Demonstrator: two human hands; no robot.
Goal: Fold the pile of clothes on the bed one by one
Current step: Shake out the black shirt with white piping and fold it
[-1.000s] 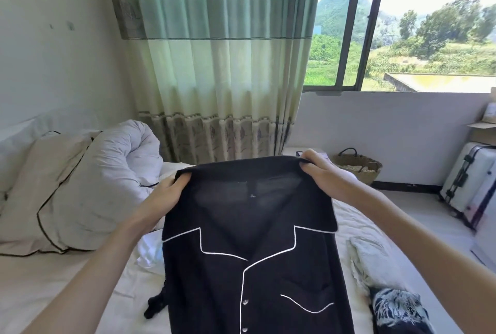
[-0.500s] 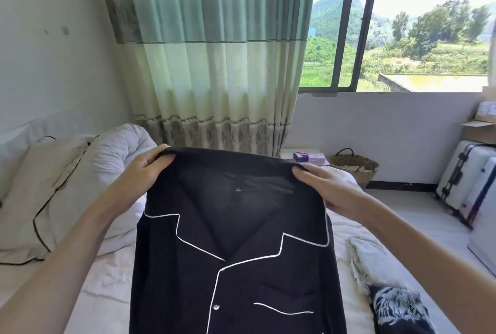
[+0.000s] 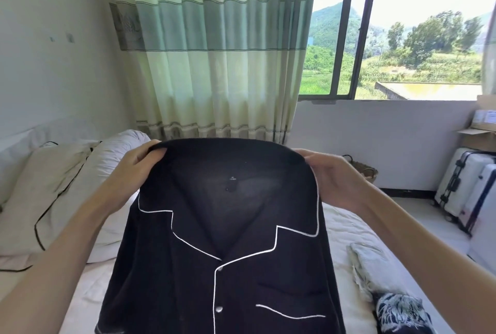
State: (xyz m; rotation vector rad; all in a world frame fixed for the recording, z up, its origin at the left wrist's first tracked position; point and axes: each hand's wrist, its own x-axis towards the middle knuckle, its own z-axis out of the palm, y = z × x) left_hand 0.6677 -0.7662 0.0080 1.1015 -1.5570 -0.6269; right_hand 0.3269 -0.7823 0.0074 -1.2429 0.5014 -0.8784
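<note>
Both hands, left hand and right hand, grip clamped on the black shirt shoulders, holding it up above the bed so you can square it before folding, I guess.

Green striped curtain covers window left part. Pillow at bed's left edge. Wicker basket, white suitcases by wall.

Shirt hem below frame edge
</note>
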